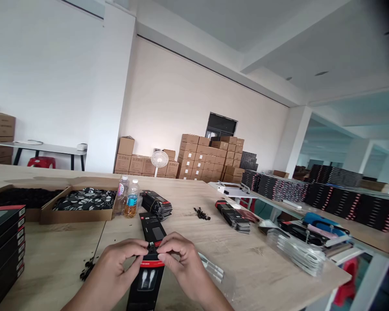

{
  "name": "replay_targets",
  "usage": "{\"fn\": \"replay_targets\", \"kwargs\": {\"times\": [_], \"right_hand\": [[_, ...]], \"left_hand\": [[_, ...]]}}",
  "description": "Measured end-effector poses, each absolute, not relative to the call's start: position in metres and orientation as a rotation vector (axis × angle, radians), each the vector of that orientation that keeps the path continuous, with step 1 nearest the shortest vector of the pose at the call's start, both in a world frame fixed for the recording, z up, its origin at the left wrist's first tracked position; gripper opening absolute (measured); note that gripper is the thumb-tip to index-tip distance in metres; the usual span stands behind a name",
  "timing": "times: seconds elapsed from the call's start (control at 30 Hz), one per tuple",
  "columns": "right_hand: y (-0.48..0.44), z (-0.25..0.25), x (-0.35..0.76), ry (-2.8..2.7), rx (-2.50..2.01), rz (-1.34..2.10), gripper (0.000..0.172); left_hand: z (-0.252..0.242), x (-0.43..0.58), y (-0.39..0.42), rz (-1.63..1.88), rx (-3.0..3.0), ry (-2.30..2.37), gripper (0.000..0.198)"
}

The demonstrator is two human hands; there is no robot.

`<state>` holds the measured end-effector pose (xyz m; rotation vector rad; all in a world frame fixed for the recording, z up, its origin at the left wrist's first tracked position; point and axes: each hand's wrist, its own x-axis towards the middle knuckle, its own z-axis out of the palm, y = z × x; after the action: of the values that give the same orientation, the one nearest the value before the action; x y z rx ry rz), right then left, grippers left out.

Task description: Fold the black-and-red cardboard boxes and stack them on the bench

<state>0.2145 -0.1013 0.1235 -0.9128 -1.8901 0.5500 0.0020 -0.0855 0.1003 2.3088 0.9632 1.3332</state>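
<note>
A black cable box [146, 283] with a red stripe and two white cable connectors pictured on its front lies before me. At its top edge is a small black piece [152, 249]. My left hand [121, 259] pinches this piece from the left with thumb and forefinger. From the other side, my right hand [180, 257] pinches it too, close to the left fingertips. The fingers partly hide its shape. Just beyond my hands lies another flat black box [151, 226]. White cables [214, 270] in clear bags rest beside my right wrist.
Bundled black boxes [157, 205] stand behind, with another bundle [233, 216] to the right. Small black parts [201, 213] lie loose on the table. Two bottles [132, 198] stand beside an open carton [78, 216] of black pieces. Stacked boxes [4, 246] fill the left edge.
</note>
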Motion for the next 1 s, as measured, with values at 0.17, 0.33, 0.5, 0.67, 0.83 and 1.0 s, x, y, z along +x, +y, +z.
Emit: {"fn": "replay_targets", "kwargs": {"times": [0.17,0.33,0.5,0.67,0.83,1.0], "right_hand": [[-0.108,0.116,0.224,-1.986,-0.851,0.552,0.014],[-0.107,0.097,0.226,-2.008,-0.842,0.509,0.018],[-0.094,0.084,0.212,-1.810,-0.895,0.449,0.014],[-0.086,0.083,0.185,-1.551,-0.921,0.536,0.025],[-0.061,0.083,0.168,-1.543,-0.968,0.711,0.046],[-0.004,0.048,0.176,-1.875,-1.116,0.249,0.052]], "left_hand": [[0.084,0.001,-0.090,1.470,2.395,0.914,0.020],[0.067,-0.001,-0.087,1.606,2.402,0.845,0.022],[0.038,0.019,-0.082,1.568,2.354,0.986,0.054],[-0.005,0.053,-0.099,1.604,2.261,1.528,0.116],[0.028,0.017,-0.110,1.490,2.443,1.787,0.115],[0.131,-0.083,-0.120,1.339,2.546,2.037,0.089]]}}
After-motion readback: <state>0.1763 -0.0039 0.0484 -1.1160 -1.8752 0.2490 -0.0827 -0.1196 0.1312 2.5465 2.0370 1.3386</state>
